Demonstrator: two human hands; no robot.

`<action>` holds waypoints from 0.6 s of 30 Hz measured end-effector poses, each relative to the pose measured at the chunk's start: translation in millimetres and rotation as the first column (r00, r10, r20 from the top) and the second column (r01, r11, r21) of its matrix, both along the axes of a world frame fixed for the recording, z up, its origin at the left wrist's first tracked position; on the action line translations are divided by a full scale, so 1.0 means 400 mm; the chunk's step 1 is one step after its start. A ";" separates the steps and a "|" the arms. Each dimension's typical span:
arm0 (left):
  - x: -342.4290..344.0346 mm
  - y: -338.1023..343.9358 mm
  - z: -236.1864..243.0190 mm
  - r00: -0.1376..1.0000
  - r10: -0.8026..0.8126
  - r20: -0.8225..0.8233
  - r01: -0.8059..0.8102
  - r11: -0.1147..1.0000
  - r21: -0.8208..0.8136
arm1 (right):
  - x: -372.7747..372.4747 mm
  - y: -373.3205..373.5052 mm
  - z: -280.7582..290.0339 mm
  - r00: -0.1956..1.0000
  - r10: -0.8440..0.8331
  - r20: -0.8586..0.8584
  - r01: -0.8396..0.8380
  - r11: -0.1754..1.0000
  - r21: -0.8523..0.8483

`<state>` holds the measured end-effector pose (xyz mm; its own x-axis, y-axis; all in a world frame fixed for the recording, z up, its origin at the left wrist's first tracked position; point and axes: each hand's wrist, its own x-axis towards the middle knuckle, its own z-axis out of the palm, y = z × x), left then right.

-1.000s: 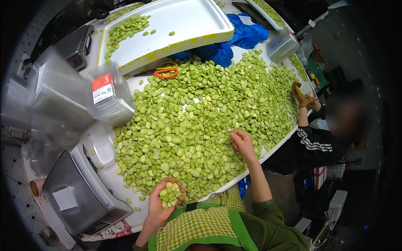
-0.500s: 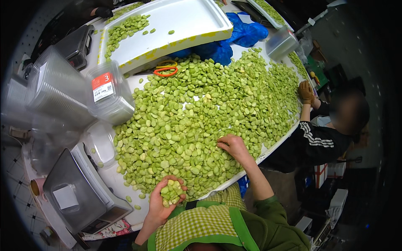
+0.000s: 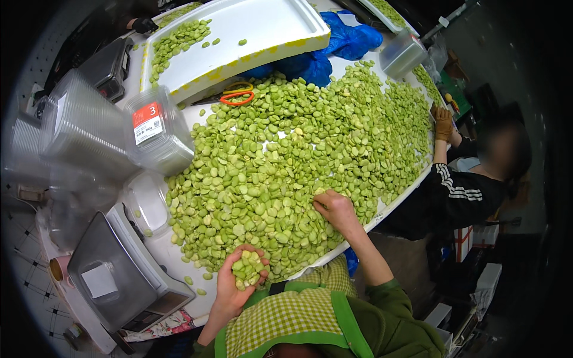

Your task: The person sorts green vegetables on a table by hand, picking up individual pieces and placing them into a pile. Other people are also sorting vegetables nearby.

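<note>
Head view | left hand [image 3: 237, 285] cups beans [image 3: 249, 268] | right hand [image 3: 338, 210] fingertips buried in bean pile [image 3: 298, 155], grip unclear

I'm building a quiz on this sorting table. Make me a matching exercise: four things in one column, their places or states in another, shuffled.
Things:
1. left hand
2. right hand
3. rubber bands
4. scale

Places or states:
A. beside the white tray
B. cupping a handful of beans
C. at the table's left edge
D. resting on the bean pile

Pairs: 1-B, 2-D, 3-A, 4-C
</note>
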<state>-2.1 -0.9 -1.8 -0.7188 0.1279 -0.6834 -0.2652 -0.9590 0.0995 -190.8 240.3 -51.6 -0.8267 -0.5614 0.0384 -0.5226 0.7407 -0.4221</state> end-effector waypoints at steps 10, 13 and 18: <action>-0.080 0.108 0.065 0.963 -0.255 -0.090 0.242 0.961 -0.130 | 0.137 0.215 0.135 0.723 -0.289 0.628 0.619 0.674 -0.403; -0.141 0.223 0.083 0.886 -0.437 -0.157 0.417 0.897 -0.146 | 0.207 0.299 0.158 0.747 -0.397 0.533 0.638 0.652 -0.410; -0.184 0.461 0.064 0.649 -0.732 -0.208 0.650 0.676 -0.348 | 0.313 0.416 0.156 0.729 -0.559 0.394 0.681 0.647 -0.342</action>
